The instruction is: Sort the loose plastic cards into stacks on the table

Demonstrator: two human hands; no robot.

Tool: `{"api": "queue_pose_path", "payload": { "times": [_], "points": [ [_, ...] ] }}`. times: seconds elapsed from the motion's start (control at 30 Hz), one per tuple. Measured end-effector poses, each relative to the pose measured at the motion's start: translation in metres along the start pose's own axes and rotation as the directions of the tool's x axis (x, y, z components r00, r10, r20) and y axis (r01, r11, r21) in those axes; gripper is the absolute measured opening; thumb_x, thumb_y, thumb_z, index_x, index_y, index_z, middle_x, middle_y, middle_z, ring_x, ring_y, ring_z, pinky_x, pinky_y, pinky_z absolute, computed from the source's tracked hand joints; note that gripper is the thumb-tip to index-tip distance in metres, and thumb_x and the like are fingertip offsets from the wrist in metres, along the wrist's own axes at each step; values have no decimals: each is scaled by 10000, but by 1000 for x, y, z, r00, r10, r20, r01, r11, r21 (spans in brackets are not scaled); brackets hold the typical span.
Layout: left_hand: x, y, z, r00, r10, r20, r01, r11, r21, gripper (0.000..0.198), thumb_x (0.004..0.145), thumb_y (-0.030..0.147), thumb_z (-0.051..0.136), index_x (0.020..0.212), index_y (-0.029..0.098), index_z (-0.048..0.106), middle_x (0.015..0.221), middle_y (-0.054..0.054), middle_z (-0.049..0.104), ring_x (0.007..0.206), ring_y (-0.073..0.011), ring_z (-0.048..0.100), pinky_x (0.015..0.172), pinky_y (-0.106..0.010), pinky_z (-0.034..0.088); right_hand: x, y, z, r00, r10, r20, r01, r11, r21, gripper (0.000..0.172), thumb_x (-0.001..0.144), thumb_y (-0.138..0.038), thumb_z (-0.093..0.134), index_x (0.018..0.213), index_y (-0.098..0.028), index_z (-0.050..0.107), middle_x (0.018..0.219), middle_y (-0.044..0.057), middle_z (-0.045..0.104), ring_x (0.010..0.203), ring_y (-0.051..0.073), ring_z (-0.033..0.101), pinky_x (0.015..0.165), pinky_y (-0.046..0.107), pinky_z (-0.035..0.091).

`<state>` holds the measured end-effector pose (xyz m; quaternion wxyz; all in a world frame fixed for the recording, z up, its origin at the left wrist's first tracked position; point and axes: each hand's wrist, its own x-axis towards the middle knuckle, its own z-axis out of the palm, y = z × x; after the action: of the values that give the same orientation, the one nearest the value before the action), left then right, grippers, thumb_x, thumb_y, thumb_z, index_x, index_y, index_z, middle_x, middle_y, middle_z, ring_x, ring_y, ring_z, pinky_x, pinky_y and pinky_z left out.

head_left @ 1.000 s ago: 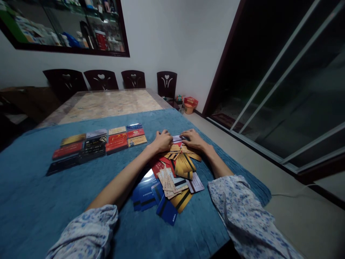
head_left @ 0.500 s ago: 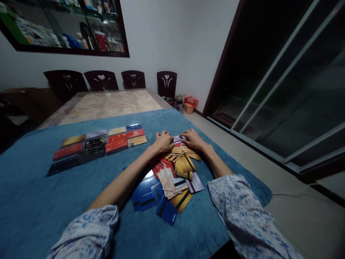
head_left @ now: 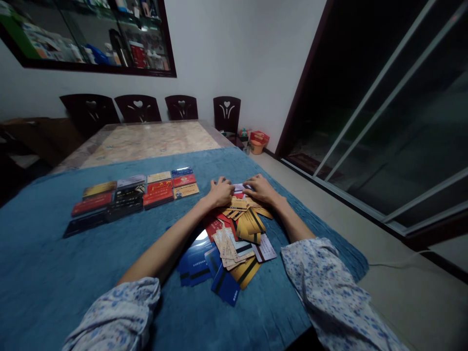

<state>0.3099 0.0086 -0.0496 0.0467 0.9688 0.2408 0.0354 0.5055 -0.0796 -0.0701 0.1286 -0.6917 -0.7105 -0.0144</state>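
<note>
A loose heap of overlapping cards (head_left: 226, 246), blue, gold, red, beige and pale purple, lies on the blue cloth between my forearms. At its far end, my left hand (head_left: 221, 191) and my right hand (head_left: 260, 189) rest with bent fingers on either side of a pale purple card (head_left: 240, 188). Both hands touch cards there, but their fingertips are too small and shaded to tell whether they grip any. To the left, neat stacks of cards stand in rows, among them red cards (head_left: 158, 190), black cards (head_left: 127, 197) and gold cards (head_left: 99, 189).
A blue cloth (head_left: 120, 253) covers the near part of the table, with a patterned tabletop (head_left: 153, 139) beyond it. Several dark chairs (head_left: 182, 107) stand by the wall. An orange bucket (head_left: 257, 146) is on the floor, and a sliding glass door (head_left: 395, 112) is at the right.
My left hand has shifted very slightly to the left, showing a little more of the gold cards beside it. The heap and the stacks look the same.
</note>
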Motion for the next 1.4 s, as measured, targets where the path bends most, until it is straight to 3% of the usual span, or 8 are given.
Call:
{"api": "queue_pose_path", "payload": {
  "times": [0.27, 0.73, 0.9, 1.13, 1.4],
  "points": [
    [-2, -4, -8, 1000, -9, -9, 9, 1000, -9, 259, 946, 262, 502, 1015, 205, 745, 1280, -120, 679, 1316, -376, 393, 972, -593, 379, 0, -10, -3, 1000, 15, -1, -15, 999, -49, 384, 983, -432, 544, 1221, -198, 734, 1233, 128, 713, 1160, 299, 524, 944, 386, 383],
    [-3, -9, -13, 992, 129, -12, -127, 983, 129, 333, 984, 261, 423, 972, 161, 740, 1140, -160, 722, 1244, -322, 492, 996, -516, 388, -1, -10, 4, 997, -14, -71, 17, 999, 34, 356, 960, -426, 591, 1194, -208, 746, 1201, 98, 739, 1125, 283, 539, 941, 364, 379],
    [-3, -13, -16, 988, 155, -21, -151, 980, 127, 333, 987, 224, 404, 921, 162, 725, 1055, -152, 726, 1176, -302, 540, 956, -472, 390, -1, -10, 4, 992, -19, -125, 24, 999, 43, 297, 931, -293, 610, 1172, -205, 760, 1125, 100, 761, 1102, 270, 544, 942, 381, 403],
    [-4, -12, -20, 983, 163, -89, -150, 979, 140, 285, 968, 148, 412, 922, 147, 693, 1037, -160, 725, 1125, -298, 570, 919, -444, 387, 0, -17, 2, 972, 55, -226, -43, 997, 61, 310, 952, -199, 516, 1108, -199, 784, 967, 112, 751, 1001, 246, 572, 856, 339, 449],
    [-2, -13, -23, 982, 108, -156, -89, 988, 126, 243, 942, 146, 464, 984, 177, 700, 1029, -133, 722, 1084, -281, 579, 891, -401, 394, -1, -22, 1, 946, 141, -293, -116, 988, 100, 296, 957, -214, 520, 1125, -208, 763, 1002, 105, 719, 1001, 224, 619, 868, 312, 474]
  ]
}}
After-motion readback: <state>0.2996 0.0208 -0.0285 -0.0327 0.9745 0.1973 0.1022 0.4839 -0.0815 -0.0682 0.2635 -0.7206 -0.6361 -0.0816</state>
